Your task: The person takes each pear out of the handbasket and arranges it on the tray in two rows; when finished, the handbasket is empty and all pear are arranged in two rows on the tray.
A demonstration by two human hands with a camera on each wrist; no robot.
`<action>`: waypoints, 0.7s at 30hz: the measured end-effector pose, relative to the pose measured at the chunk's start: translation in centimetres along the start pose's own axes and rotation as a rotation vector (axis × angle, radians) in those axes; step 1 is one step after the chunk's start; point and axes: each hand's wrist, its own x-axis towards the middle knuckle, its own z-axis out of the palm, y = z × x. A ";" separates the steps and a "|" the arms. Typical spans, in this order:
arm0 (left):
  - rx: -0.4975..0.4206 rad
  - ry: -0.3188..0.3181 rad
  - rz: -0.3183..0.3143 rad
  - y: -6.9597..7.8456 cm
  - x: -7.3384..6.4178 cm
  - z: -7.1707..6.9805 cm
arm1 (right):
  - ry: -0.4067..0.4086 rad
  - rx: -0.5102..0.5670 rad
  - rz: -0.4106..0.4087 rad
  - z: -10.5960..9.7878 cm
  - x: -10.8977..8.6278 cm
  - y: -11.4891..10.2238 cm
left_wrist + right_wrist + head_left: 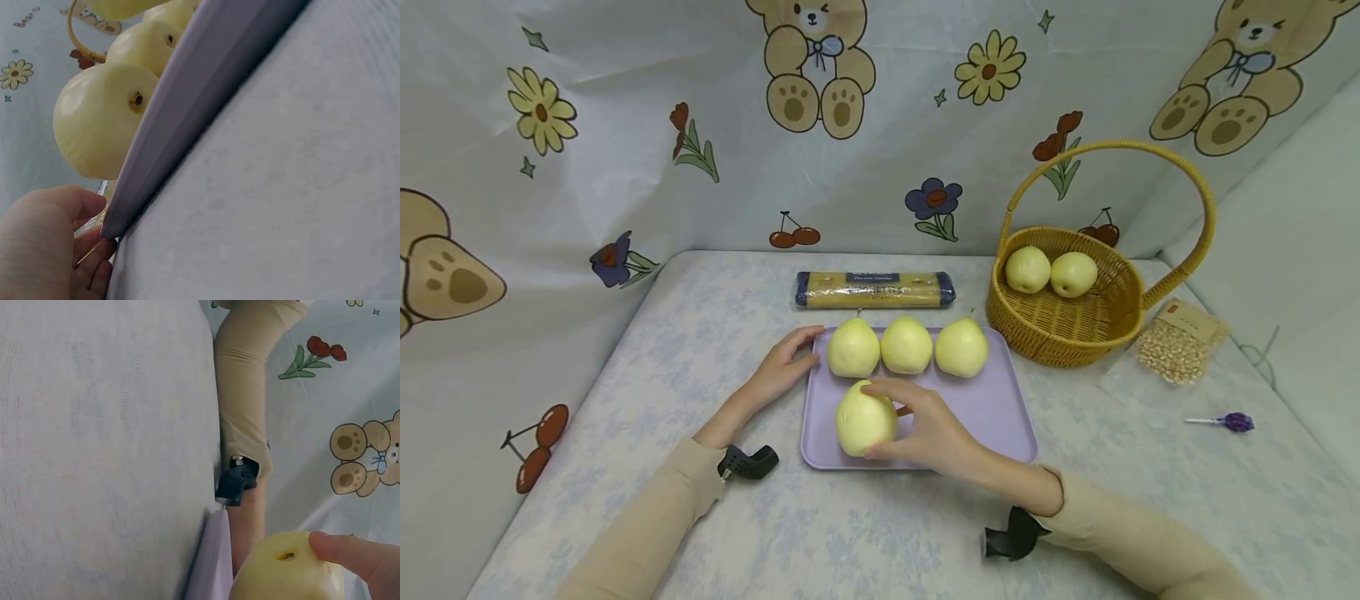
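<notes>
My right hand (940, 433) grips a round pale yellow pear (861, 421) between thumb and fingers over the front left of the lilac tray (977, 425). In the right wrist view, the thumb presses beside the dark hollow at the end of this pear (294, 569). Three more pears stand in a row along the tray's back: a left one (853, 348), a middle one (906, 346) and a right one (962, 348). My left hand (781, 367) holds the tray's back left corner, thumb and fingers at the rim in the left wrist view.
A yellow wicker basket (1052, 337) with a tall handle stands at the back right, two pears (1051, 272) inside. Behind the tray lies a long yellow and blue packet (875, 290). A bag of beige kernels (1176, 346) and a purple lollipop (1236, 422) lie at the right.
</notes>
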 end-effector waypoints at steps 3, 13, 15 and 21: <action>0.003 0.007 0.009 0.2 -0.1 0.0 | -0.034 -0.009 0.000 0.9 0.3 0.4; 0.012 -0.014 0.013 4.0 -0.9 -0.5 | -0.016 -0.056 -0.019 2.2 0.3 0.9; 0.013 -0.016 0.012 4.1 -0.9 -0.5 | -0.030 -0.079 -0.026 2.4 0.1 0.9; 0.008 -0.013 0.011 2.2 -0.4 -0.2 | -0.105 -0.074 -0.019 2.6 -0.1 0.9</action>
